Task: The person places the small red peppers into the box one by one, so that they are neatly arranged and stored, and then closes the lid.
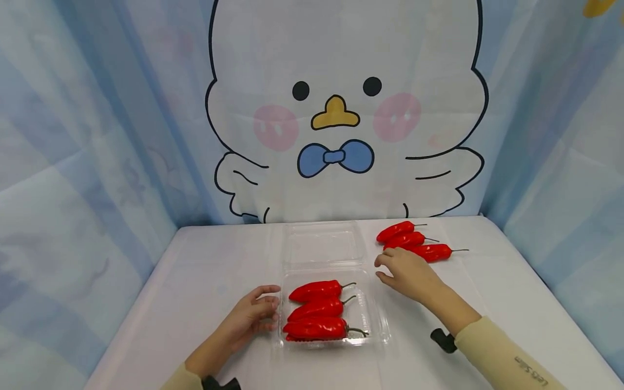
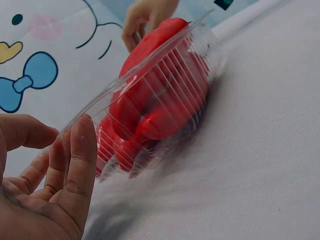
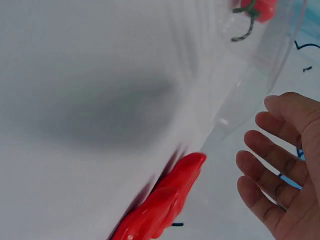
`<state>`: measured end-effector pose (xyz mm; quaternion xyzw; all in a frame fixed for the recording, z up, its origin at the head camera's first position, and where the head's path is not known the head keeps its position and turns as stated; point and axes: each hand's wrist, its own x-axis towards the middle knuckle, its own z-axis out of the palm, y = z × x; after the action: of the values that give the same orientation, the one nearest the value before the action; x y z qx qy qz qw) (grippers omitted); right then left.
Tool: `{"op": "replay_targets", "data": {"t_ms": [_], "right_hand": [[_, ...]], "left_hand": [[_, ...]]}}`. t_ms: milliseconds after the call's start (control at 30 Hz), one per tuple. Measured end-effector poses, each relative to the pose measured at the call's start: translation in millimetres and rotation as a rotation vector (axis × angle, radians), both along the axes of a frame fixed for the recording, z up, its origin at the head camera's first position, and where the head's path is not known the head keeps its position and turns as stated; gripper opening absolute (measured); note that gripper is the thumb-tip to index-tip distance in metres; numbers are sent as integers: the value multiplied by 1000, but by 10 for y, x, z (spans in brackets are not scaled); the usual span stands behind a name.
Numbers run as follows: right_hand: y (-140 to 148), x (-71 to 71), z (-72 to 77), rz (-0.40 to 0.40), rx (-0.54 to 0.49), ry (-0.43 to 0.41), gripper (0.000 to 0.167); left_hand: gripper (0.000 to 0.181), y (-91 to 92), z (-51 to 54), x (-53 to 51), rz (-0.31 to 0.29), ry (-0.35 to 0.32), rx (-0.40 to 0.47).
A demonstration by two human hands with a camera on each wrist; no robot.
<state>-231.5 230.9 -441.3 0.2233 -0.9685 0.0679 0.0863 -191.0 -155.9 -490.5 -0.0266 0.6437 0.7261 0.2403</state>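
A clear plastic container [image 1: 375, 325] lies with its lid folded back, several red peppers [image 1: 317, 309] stacked inside, stems to the right. At its left side is my left hand [image 1: 251, 319]; in the left wrist view the thumb and fingers of that hand [image 2: 55, 175] pinch the container's rim [image 2: 100, 95]. My right hand [image 1: 407, 273] is over the table just in front of three loose red peppers [image 1: 436, 252], fingers bent loosely and holding nothing. The right wrist view shows that hand [image 3: 285, 160] apart from both the loose peppers [image 3: 167, 200] and the container [image 3: 250, 90].
The open lid [image 1: 322, 244] extends toward the back edge of the white table [image 1: 219, 260]. Behind stands a curtain [image 1: 341, 54] with a cartoon bird, and pale blue cloth hangs at both sides. The loose peppers lie at the back right.
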Motion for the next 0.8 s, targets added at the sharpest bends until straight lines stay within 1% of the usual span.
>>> {"op": "replay_targets", "data": {"t_ms": [167, 300, 433, 667, 800], "right_hand": [[254, -104, -79, -29, 23, 1, 24], [457, -140, -132, -61, 26, 22, 27], [624, -161, -165, -79, 52, 40, 33], [841, -243, -181, -156, 75, -32, 47], [954, -291, -208, -148, 73, -76, 49]], "left_hand": [[56, -10, 3, 12, 2, 6, 5], [56, -11, -2, 13, -6, 10, 6], [57, -4, -3, 6, -4, 9, 4], [58, 7, 16, 10, 0, 2, -1], [58, 9, 22, 14, -2, 3, -2]]}}
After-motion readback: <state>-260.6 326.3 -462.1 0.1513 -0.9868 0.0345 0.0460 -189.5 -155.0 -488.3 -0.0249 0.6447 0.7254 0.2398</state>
